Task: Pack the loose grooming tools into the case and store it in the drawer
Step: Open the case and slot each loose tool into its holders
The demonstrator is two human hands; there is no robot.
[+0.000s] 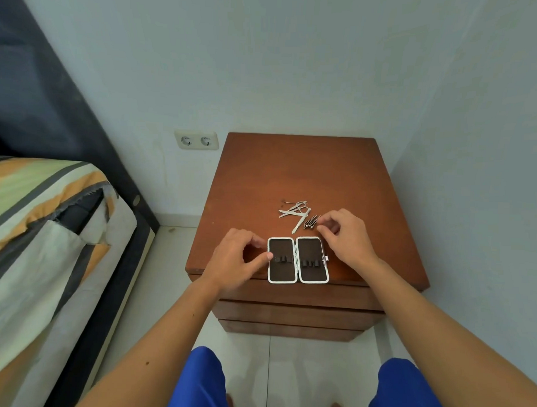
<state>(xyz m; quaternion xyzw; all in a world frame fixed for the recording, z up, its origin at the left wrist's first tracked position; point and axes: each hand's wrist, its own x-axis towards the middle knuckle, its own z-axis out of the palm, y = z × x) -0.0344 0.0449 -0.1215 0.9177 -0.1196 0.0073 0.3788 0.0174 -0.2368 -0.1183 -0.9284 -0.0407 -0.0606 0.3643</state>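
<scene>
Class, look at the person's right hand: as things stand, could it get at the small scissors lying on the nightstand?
Probably yes. The right hand hovers just beside the loose tools, and the scissors lie in the open on the nightstand, with nothing over them. The open case sits nearer the person, out of the way.

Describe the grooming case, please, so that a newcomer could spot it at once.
On the brown wooden nightstand, look at the front edge. The case lies open flat there, two dark halves with silver rims, unlike the loose metal tools behind it.
</scene>
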